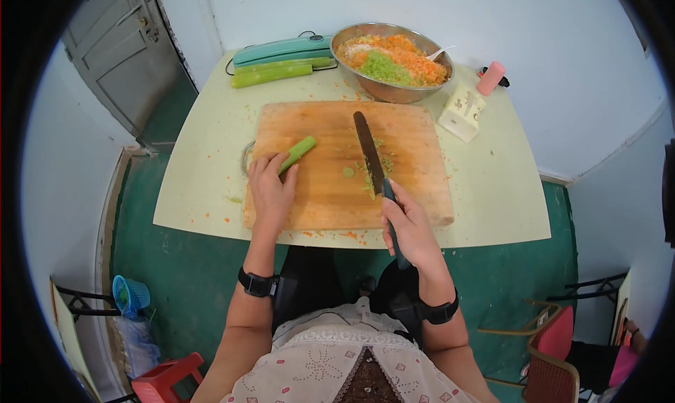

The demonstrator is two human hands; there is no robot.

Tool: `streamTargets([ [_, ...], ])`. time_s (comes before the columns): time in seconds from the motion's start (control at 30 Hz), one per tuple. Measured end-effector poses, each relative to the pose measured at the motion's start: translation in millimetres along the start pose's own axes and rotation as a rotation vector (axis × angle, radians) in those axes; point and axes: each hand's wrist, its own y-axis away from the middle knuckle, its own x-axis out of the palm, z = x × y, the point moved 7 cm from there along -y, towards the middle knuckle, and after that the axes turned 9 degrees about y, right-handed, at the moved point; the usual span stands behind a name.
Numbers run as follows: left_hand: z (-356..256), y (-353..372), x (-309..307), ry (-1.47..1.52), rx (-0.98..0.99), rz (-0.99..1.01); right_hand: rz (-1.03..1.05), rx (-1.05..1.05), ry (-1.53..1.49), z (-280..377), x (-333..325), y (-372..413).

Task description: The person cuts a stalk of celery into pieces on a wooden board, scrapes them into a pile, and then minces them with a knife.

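Observation:
My left hand (271,185) is closed round a short piece of peeled green stalk (301,152) on the left of the wooden cutting board (415,132). Its far end points up and right, clear of my fingers. In my right hand (410,222) is a kitchen knife by its dark handle. The knife's (370,150) long dark blade points away from me over the board. Small chopped green bits (380,165) lie around the blade, and a round green slice (348,172) sits just left of it.
Behind the board stands a steel bowl (394,92) of chopped orange and green vegetables with a white spoon. Long green stalks (272,76) lie by a teal appliance (281,51). A tissue pack (462,113) and pink cylinder (491,78) are at right. A person (612,361) sits lower right.

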Motion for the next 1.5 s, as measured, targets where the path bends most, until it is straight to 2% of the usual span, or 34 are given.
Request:
streamTargets([
  [0.47, -2.1, -0.4, -0.3, -0.003, -0.018, 0.007, 0.011, 0.020, 0.041, -2.7, -1.8, 1.9],
  [0.67, -2.6, -0.5, -1.2, 0.025, 0.023, -0.022, -0.070, -0.019, -0.025, 15.7, -20.5, 8.9],
  [1.0, -5.7, -0.7, -1.9, 0.022, 0.036, -0.033, 0.005, 0.036, 0.004, 0.6, -20.7, -0.9],
  [1.5, -2.7, -0.3, 0.1, 0.013, 0.015, -0.014, -0.007, 0.031, 0.088, -3.9, -13.8, -4.4],
])
